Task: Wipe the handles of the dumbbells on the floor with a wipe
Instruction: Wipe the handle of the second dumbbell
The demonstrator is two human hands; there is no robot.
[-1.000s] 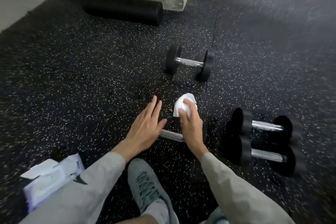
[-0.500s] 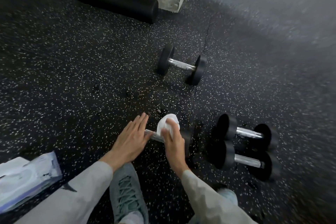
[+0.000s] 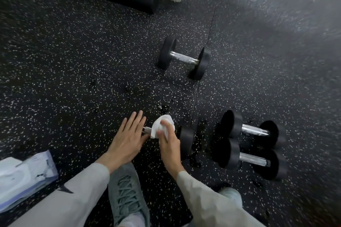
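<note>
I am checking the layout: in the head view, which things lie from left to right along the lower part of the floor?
Wipes pack → left hand → wipe held in the right hand → pair of dumbbells.

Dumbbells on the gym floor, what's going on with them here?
A person crouched on the speckled floor is cleaning dumbbells. Their right hand wraps a white wipe around the handle of the nearest dumbbell, while the left hand lies flat with straight fingers over its other end. Three more dumbbells lie untouched: one farther out and a pair side by side to the right. A pack of wipes sits by the left sleeve.
</note>
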